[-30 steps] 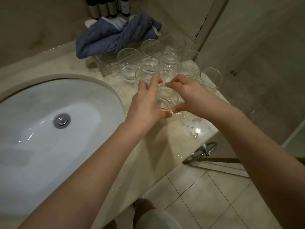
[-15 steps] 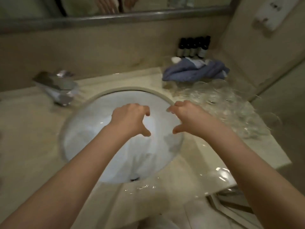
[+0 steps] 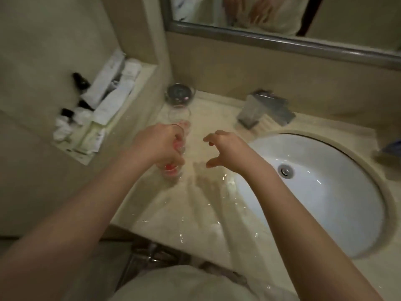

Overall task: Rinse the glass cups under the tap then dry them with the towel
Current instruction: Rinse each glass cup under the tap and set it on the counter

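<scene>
- The left hand (image 3: 161, 146) grips a glass cup (image 3: 176, 148) that stands on the wet counter (image 3: 195, 205); its fingers curl round the cup's rim and side, and a reddish tint shows through the glass near the base.
- The right hand (image 3: 225, 151) hovers just right of the left hand, above the counter, holding nothing; its fingers are spread and loosely bent, thumb pointing down toward the counter.
- Beyond the left hand stands a second glass (image 3: 179, 112), and past that a small glass bowl (image 3: 179, 94) near the wall; both are blurred.
- The tap (image 3: 265, 110) sits beyond the right hand, at the sink's far edge.
- The white sink (image 3: 325, 192) lies to the right of the right hand, with its drain (image 3: 286, 170) visible.
- Left of the left hand, a ledge (image 3: 138, 92) holds white packets (image 3: 108, 98) and small dark bottles (image 3: 66, 112).
- A mirror (image 3: 282, 22) runs along the wall above the tap.
- No towel shows in this view.
</scene>
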{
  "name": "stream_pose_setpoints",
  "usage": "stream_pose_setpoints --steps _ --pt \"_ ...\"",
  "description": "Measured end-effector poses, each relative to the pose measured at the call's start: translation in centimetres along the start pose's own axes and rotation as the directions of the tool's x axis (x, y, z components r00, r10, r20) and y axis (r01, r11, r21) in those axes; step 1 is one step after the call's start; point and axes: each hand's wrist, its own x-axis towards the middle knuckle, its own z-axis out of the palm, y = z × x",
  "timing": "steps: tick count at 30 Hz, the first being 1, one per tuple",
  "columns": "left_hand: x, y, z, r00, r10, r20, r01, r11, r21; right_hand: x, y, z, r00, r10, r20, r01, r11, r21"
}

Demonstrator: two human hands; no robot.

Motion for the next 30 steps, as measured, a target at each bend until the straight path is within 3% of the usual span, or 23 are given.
stream_pose_setpoints --steps 6,15,19,24,30 --pt "-0.1 -6.3 0.4 0.995 -0.09 0.04 0.093 0.992 -0.086 4.4 -5.3 2.1 0.998 -0.057 0.026 0.056 0.998 0.016" --pt "1.2 -7.1 5.2 0.994 -0.012 0.111 0.035 0.977 -0.209 5.2 -5.6 6.0 1.0 0.003 -0.007 -0.003 0.999 0.033" --pt "1.5 -6.8 7.8 1.0 -0.004 0.027 0.012 0.947 -0.321 4.4 -5.5 7.3 0.997 0.049 -0.064 -0.036 0.983 0.18" --pt "1.1 -6.1 10.7 0.992 -0.065 -0.106 -0.011 0.803 -0.596 3.4 -4.9 8.9 0.983 0.159 -0.097 -0.099 0.886 0.453" --pt "0.8 -4.0 12.3 0.987 -0.025 -0.161 -0.096 0.711 -0.697 0.7 -2.1 9.1 0.952 0.269 -0.146 -0.112 0.751 0.65"
